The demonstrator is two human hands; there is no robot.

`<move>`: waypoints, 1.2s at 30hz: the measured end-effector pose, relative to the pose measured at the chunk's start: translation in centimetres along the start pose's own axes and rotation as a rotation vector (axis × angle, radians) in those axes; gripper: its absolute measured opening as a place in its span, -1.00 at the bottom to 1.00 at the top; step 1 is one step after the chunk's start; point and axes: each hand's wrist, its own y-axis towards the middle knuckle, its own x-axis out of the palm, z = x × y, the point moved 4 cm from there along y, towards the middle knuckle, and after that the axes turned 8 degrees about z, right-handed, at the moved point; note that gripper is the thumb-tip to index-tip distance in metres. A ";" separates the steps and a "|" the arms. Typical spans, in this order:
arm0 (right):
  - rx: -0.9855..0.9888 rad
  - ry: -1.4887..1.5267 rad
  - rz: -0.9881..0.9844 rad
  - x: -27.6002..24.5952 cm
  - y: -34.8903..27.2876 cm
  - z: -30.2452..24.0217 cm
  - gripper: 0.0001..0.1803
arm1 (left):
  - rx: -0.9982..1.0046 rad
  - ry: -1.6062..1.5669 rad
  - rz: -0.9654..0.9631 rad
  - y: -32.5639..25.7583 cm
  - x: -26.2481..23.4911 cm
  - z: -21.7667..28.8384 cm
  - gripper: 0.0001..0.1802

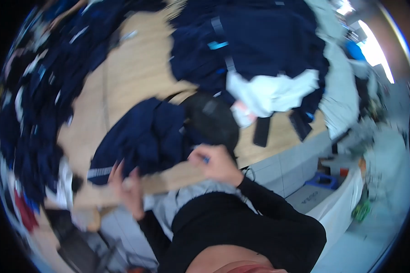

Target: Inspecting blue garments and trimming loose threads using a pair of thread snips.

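Note:
A navy blue garment [143,136] with a light striped band at its left corner lies in front of me at the near edge of the table. My left hand [128,191] is at that corner, its fingers spread and somewhat blurred; nothing shows between them. To the right, my right hand [217,164] is closed by the garment's near edge. A small blue thing shows at its curled fingers, too little of it to name. Just beyond that hand, a round black object [212,118] rests against the garment; its kind is unclear.
Navy garments [45,104] are heaped along the left side of the wooden table [132,59]. More navy clothing [264,41] is piled at the far right, with a white cloth [278,91] on it. Two dark flat objects [261,132] lie nearby. A box [312,195] stands below, right.

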 end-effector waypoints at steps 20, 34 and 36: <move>0.106 0.015 0.215 -3.5 -0.9 4.3 -0.87 | -0.064 -0.300 -0.091 -1.1 4.5 2.5 -0.91; 0.010 -0.018 -0.141 7.6 2.2 2.7 -0.61 | -0.443 -0.303 0.144 -4.9 2.1 -4.2 -0.93; -0.279 -0.210 -0.210 11.3 3.1 3.0 -0.59 | -0.370 -0.365 0.176 -4.4 2.2 -3.5 -0.93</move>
